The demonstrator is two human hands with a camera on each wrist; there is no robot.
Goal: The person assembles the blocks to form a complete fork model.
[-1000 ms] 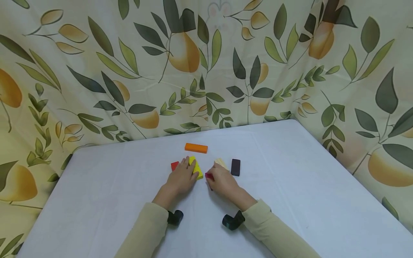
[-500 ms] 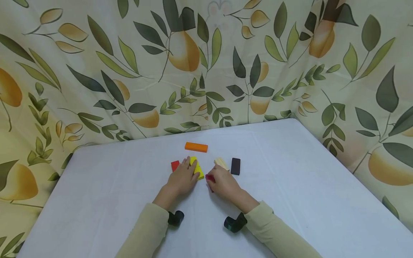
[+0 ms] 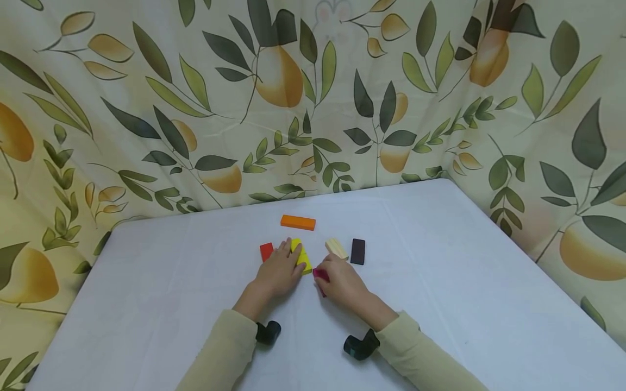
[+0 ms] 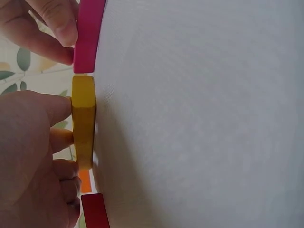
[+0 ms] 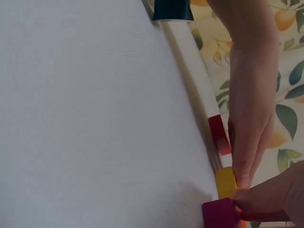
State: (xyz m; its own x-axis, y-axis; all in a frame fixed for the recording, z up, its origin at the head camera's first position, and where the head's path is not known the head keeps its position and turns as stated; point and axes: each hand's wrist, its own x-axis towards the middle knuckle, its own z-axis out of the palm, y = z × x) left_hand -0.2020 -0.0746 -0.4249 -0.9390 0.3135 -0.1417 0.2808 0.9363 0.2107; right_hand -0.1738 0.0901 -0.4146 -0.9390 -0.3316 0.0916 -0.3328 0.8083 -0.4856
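My left hand (image 3: 280, 271) lies palm down with its fingers spread over a flat yellow block (image 3: 305, 264); in the left wrist view the thumb and fingertips touch that block's upper face. Just right of it, my right hand (image 3: 346, 283) holds a magenta block (image 3: 320, 275) between thumb and fingers, partly covering it. The magenta block's end stands close to the yellow block's near end, with a narrow gap in the left wrist view. A red block (image 3: 266, 251) lies left of my left fingers, partly hidden by them.
An orange block (image 3: 298, 222) lies farther back on the white-covered table (image 3: 440, 282). Beyond my right hand are a cream, ridged block (image 3: 336, 248) and a dark brown block (image 3: 358, 252). A patterned curtain (image 3: 313, 108) hangs behind the table. Each wrist wears a black camera (image 3: 362, 345).
My right hand has moved slightly right and nearer with the magenta block. The yellow block has shifted a little right under my left hand, and more of the cream block shows.
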